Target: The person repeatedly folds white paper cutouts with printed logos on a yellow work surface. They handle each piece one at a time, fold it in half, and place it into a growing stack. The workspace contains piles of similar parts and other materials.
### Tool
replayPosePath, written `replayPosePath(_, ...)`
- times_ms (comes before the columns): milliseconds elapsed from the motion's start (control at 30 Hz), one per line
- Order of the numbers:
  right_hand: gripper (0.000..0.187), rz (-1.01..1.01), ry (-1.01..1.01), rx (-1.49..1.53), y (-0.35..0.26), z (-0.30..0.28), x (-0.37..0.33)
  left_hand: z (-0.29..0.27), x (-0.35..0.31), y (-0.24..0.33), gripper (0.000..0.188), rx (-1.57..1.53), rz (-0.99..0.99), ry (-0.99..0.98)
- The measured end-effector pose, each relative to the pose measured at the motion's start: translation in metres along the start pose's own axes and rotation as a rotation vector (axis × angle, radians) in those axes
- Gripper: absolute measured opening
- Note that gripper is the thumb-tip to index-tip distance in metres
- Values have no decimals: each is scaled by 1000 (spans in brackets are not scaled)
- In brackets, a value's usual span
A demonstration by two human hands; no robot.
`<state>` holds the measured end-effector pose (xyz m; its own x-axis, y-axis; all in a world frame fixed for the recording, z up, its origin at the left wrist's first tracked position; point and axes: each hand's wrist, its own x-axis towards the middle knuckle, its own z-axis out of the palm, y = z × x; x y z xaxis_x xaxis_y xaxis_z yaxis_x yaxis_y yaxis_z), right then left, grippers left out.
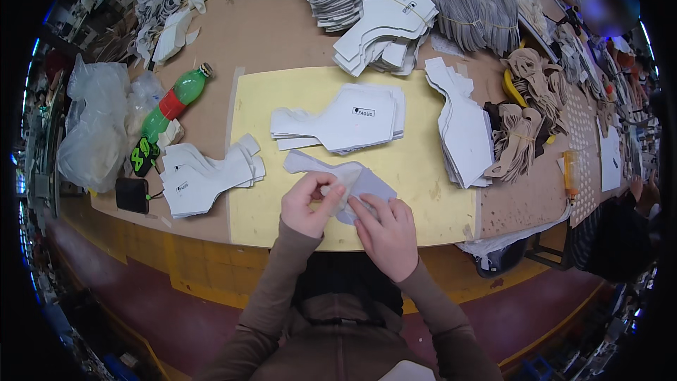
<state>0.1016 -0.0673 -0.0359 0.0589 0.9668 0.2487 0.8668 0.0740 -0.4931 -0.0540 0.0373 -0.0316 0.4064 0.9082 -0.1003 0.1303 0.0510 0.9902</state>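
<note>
A grey-lavender cut fabric piece (375,185) lies on the yellow board in front of me, a lighter layer folded up at its middle. My left hand (310,204) is closed, thumb and fingertips pinching that lighter layer. From the other side my right hand (388,233) rests its outstretched fingers on the piece's near edge, thumb apart. Just beyond lies a stack of white cut pieces (338,120) with a dark printed label on top. More white cut pieces are fanned out at the left (204,176), and another stack (462,127) stands to the right.
The yellow board (268,219) covers the table's middle. At left are a green bottle (173,102), plastic bags (92,127) and a black phone-like device (132,195). Banded stacks of grey pieces (469,7) stand at the back. Beige strips (518,137) lie right; another person (620,233) is beyond.
</note>
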Motion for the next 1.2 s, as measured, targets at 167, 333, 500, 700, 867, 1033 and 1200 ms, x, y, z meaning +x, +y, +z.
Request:
replayPosePath(167, 39, 144, 82, 603, 21, -17, 2, 19, -19, 8, 26, 188, 289, -12)
replayPosePath(333, 36, 195, 70, 615, 20, -24, 12, 26, -28, 1, 21, 220, 334, 57)
replayPosePath(500, 26, -122, 45, 366, 28, -27, 33, 23, -33, -1, 12, 287, 348, 82)
replayPosePath(700, 18, -85, 164, 280, 36, -23, 35, 15, -37, -12, 16, 234, 402, 170)
replayPosePath(867, 17, -116, 57, 358, 42, -30, 28, 2, -48, -13, 25, 308, 430, -45)
replayPosePath(1033, 19, -175, 17, 400, 50, -33, 23, -5, -42, -4, 26, 220, 441, -139)
replayPosePath(1200, 28, -254, -77, 300, 56, -36, 17, -3, -11, -11, 23, 422, 496, -154)
